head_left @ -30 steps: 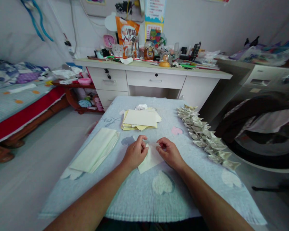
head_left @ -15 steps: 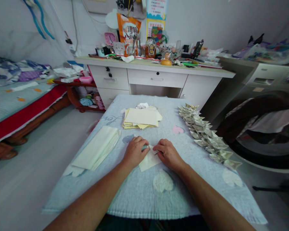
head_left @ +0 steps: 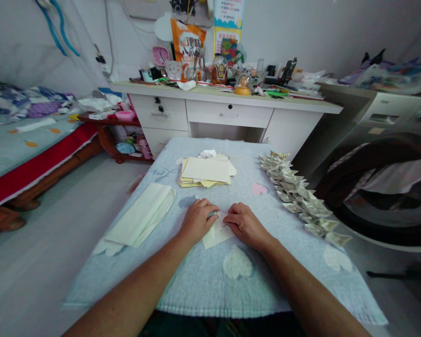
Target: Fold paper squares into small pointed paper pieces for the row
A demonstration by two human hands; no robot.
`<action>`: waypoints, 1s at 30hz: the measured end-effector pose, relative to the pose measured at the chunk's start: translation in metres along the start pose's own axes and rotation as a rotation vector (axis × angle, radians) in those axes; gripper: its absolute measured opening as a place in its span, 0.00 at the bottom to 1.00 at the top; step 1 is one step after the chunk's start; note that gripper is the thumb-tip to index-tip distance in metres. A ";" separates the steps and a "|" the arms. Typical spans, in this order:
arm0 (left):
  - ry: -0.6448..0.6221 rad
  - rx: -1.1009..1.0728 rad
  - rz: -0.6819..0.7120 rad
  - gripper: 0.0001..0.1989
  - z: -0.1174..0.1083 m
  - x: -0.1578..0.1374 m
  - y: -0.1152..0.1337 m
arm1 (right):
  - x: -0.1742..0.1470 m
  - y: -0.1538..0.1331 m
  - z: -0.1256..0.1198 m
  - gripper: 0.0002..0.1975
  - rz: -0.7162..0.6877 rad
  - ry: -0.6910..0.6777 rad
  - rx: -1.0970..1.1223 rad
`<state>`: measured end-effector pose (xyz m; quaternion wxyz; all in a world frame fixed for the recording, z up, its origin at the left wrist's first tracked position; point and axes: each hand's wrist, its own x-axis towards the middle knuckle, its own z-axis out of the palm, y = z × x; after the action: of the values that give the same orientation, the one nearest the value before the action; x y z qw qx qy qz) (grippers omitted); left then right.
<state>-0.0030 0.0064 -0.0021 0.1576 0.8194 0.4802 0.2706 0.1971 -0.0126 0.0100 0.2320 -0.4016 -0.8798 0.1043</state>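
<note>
Hands meet over the work in the head view, left hand (head_left: 199,219) and right hand (head_left: 245,224) side by side with a narrow gap between their fingertips. Under them, at the middle of the cloth-covered table (head_left: 210,292), lies a small pale paper sheet (head_left: 215,238), its upper part partly hidden by the fingers. The right hand's thumb and forefinger look pinched together on its upper right edge; the left thumb rests at its upper left, but whether that hand truly grips it I cannot tell. Compared with a second ago, the right fingertips sit lower and further in over the sheet, and the top edge no longer stretches plainly between the hands; since half a second ago both hands barely shift, while the turned-over part seems to lie flatter. To my eye that means a fold is being settled, not yet finished. Beyond the hands is a stack of yellowish paper (head_left: 206,169), to the left a long folded bundle (head_left: 140,217), to the right rows of pointed folded pieces (head_left: 296,195), all untouched
</note>
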 end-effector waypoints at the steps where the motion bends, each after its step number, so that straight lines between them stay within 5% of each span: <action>1: 0.000 -0.001 0.003 0.10 0.000 0.000 0.000 | 0.000 0.000 0.000 0.09 -0.006 0.001 0.004; 30: -0.047 0.005 0.153 0.09 0.001 -0.002 0.009 | 0.000 -0.005 -0.007 0.07 -0.057 -0.069 -0.052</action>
<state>0.0030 0.0004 0.0009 0.1456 0.8603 0.4129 0.2611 0.1969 -0.0160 0.0180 0.1941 -0.3783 -0.9008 0.0882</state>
